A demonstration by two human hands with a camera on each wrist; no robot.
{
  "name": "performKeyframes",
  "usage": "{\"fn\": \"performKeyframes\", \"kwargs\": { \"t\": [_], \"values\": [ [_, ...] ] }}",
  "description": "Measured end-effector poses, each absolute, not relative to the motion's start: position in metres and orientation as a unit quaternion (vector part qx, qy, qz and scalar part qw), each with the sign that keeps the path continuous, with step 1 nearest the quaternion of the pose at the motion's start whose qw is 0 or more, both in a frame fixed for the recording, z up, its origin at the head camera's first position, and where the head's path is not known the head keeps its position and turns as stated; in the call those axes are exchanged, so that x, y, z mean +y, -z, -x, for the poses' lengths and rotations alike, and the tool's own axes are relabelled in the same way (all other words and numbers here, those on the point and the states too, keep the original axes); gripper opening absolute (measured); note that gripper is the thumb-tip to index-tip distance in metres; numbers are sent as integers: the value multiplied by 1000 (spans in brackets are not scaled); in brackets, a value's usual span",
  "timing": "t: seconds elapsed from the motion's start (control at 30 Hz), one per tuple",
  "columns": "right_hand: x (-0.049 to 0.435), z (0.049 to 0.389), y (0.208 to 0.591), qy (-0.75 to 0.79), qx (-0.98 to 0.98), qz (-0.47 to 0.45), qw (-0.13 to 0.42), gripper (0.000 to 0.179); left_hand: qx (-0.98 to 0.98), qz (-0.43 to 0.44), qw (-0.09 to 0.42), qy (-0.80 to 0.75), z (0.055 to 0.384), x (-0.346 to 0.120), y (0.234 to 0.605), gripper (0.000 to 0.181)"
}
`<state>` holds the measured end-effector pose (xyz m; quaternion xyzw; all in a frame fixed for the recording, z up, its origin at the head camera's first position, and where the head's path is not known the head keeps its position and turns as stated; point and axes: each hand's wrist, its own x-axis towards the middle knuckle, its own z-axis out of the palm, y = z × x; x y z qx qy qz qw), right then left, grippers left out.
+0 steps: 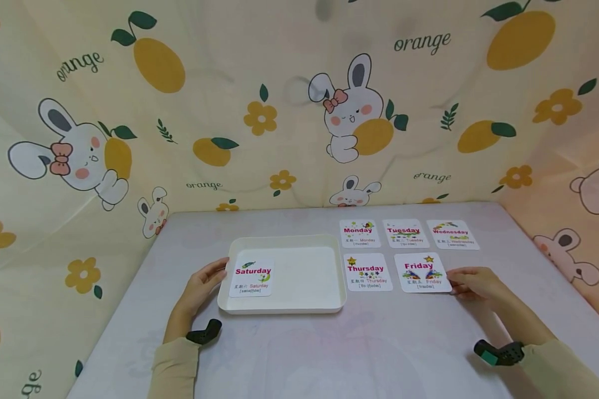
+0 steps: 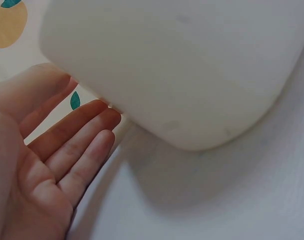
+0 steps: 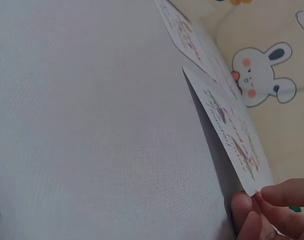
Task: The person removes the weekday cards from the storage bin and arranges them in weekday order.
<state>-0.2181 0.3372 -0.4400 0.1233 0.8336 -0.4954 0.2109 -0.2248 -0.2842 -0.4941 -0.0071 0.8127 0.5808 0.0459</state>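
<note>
A white rectangular tray [image 1: 299,307] rests on the table with a Saturday card [image 1: 251,280] lying at its left end. Beside the tray's left rim is my left hand [image 1: 199,287], its fingertips touching the edge. Those fingers [image 2: 79,145] look nearly straight in the left wrist view. On the right, my right hand [image 1: 476,282] pinches the right edge of the Friday card [image 1: 423,282] between thumb and fingers. In the right wrist view that card [image 3: 226,127] is tilted, its near edge above the table with a shadow beneath.
Left of the Friday card lies the Thursday card [image 1: 368,280]. Monday [image 1: 360,239], Tuesday [image 1: 406,239] and Wednesday [image 1: 451,241] cards form a row behind. The pale table [image 1: 379,349] meets a cloth backdrop [image 1: 289,66] printed with rabbits and oranges.
</note>
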Motion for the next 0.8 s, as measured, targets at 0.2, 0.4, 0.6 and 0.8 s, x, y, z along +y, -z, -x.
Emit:
{"fn": "performKeyframes", "kwargs": {
  "t": [0.2, 0.4, 0.6, 0.8],
  "values": [
    [339, 218, 441, 501, 832, -119, 205, 39, 814, 6, 46, -579, 225, -284, 493, 51],
    [342, 219, 441, 498, 837, -113, 198, 41, 817, 4, 44, -574, 224, -284, 493, 53],
    [339, 217, 439, 499, 837, -106, 200, 42, 819, 8, 45, -572, 224, -284, 493, 53],
    [328, 213, 433, 491, 845, -86, 194, 49, 821, 8, 47, -569, 224, -284, 492, 55]
  ]
}}
